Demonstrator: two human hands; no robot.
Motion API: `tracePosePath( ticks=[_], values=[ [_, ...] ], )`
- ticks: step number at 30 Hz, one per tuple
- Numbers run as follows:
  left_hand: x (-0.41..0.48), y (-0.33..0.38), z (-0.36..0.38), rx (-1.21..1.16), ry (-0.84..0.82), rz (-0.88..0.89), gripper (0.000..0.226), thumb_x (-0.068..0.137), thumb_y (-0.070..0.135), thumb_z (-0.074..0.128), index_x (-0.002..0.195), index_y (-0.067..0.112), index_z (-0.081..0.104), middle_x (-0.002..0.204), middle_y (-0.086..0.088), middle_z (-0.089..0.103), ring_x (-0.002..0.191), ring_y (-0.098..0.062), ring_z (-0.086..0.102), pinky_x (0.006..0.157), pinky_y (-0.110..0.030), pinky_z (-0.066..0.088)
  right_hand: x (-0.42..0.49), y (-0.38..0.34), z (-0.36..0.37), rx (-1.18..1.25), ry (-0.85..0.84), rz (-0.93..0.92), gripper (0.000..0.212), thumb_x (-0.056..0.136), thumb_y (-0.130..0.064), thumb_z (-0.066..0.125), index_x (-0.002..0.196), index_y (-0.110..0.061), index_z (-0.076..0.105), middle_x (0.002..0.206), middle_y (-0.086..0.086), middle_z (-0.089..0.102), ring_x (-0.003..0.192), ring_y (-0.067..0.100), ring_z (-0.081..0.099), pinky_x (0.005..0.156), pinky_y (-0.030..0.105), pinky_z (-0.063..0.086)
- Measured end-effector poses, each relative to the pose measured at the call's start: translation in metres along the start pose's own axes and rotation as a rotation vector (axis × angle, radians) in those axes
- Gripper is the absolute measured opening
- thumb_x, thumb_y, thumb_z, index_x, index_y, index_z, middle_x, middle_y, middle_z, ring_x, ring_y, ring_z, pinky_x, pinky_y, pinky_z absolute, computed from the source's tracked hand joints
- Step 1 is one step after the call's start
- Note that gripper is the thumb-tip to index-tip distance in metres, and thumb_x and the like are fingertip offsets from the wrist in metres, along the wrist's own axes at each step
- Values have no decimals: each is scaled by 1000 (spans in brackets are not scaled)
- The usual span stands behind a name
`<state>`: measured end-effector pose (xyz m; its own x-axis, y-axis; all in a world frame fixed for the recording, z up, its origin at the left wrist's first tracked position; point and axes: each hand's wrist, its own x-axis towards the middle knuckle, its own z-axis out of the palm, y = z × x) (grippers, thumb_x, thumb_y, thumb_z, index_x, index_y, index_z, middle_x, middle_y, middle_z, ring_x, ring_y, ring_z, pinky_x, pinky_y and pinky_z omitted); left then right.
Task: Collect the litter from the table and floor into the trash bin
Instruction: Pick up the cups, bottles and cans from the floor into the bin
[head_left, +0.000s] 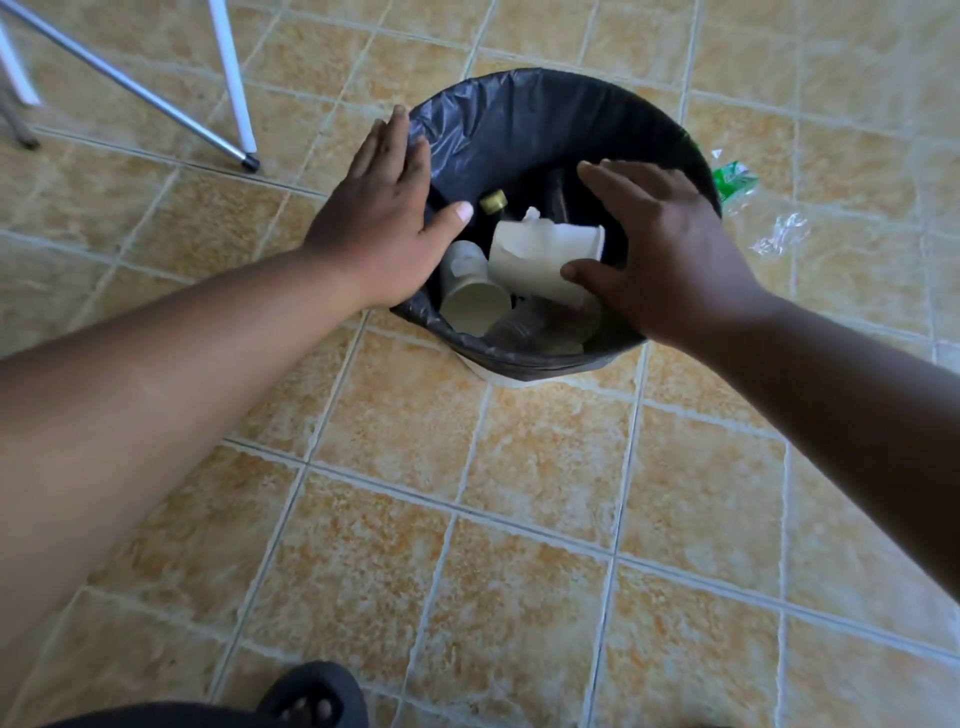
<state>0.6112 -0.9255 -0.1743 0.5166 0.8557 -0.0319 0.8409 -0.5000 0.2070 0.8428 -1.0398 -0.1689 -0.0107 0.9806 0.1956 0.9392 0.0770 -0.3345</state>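
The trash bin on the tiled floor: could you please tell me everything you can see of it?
The trash bin is round and light-coloured, lined with a glossy black plastic bag folded over its rim. It stands upright on the tan tiled floor. Inside lie a white paper cup on its side, another paper cup, clear plastic, and a bottle with a gold cap. The left hand rests open on its left rim; the right hand spreads open above its right side.

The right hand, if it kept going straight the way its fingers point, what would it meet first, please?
The right hand points up-left across the bin mouth. Judging by that line, it would likely meet the bag-lined far wall first, passing above the white cup. Depth is unclear, so the left hand could intervene.
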Motion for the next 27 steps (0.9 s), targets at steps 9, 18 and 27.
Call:
tracePosePath(
  ticks=[9, 18, 27],
  values=[
    [-1, 0, 0, 4, -4, -7, 80, 97, 62, 24, 155, 10, 8, 164, -6, -12, 150, -22, -9, 118, -37, 2, 5, 38, -9, -92, 73, 141, 74, 93, -50, 56, 149, -5, 38, 151, 17, 42, 145, 36, 27, 116, 48, 27],
    [-2, 0, 2, -4, 0, -2, 81, 96, 63, 25, 155, 11, 7, 164, -6, -12, 150, -20, -11, 118, -36, 1, 6, 44, -3, -101, -65, 186, 86, 95, -62, 40, 157, -8, 14, 165, 10, 12, 153, 26, -1, 120, 43, 14],
    [1, -10, 1, -171, -2, -4, 80, 95, 65, 30, 156, 20, 8, 164, 6, -8, 150, -12, -5, 115, -31, 3, 5, 42, -4, -134, -73, 164, 85, 96, -57, 44, 157, -6, 15, 165, 12, 11, 152, 26, -1, 120, 40, 11]
  ],
)
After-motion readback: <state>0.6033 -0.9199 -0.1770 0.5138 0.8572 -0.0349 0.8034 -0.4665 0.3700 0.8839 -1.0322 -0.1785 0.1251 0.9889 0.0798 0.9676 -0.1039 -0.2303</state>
